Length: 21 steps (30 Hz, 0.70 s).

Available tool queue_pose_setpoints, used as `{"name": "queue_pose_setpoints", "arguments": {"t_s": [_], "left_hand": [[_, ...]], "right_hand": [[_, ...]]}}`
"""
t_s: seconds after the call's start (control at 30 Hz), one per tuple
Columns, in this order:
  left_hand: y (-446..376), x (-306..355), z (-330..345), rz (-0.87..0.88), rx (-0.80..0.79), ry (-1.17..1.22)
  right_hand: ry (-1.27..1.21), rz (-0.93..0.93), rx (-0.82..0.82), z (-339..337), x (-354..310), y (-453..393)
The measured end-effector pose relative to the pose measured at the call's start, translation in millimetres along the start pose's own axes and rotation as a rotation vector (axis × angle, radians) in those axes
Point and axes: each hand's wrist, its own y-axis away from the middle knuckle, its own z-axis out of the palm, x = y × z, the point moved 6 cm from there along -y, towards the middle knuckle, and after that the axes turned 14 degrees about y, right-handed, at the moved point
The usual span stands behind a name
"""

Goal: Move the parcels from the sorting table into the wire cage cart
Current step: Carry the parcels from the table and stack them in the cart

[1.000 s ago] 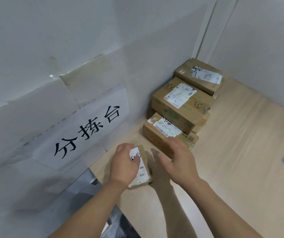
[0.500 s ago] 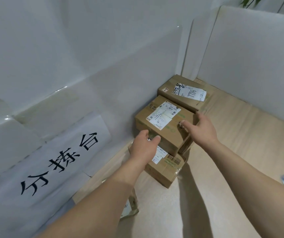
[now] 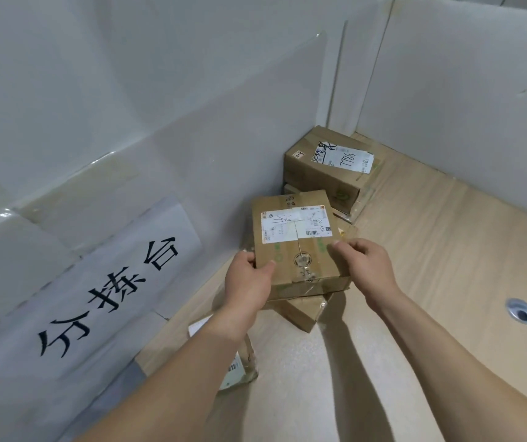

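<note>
We hold the brown cardboard box with the white paper label (image 3: 297, 240) with both hands. Our left hand (image 3: 248, 282) grips its near left corner, thumb on top and fingers curled down the side. Our right hand (image 3: 364, 266) grips its near right edge, fingers curled over the top. The box sits right in front of us, between our two hands, and both are about the same way from it. Its long side runs away from us, toward the corner of the walls.

The box rests on top of a flat brown cardboard parcel (image 3: 305, 311), and its near edge sticks out past that one. Behind it, in the corner, sits a brown cardboard box with "7786" written on its label (image 3: 329, 167), near but apart from ours. A small brown parcel with a white label (image 3: 238, 368) lies close to us, partly hidden under our left arm.

The white wall with the big paper sign (image 3: 106, 291) is just beside the box on the left, so there is little room there. The pale wooden sorting table (image 3: 431, 250) is wide and bare on the right and toward us. We think the best way out is up and back toward us. We cannot see the wire cage cart here.
</note>
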Motion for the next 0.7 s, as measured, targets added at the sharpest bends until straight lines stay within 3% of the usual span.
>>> {"name": "queue_pose_setpoints", "arguments": {"t_s": [0.27, 0.7], "left_hand": [[77.5, -27.5, -15.6, 0.105, -0.123, -0.103], [183.5, -93.9, -3.8, 0.069, -0.387, -0.273]], "right_hand": [[-0.302, 0.162, 0.004, -20.6, 52.9, 91.1], [-0.259, 0.255, 0.122, -65.7, 136.5, 210.2]]}}
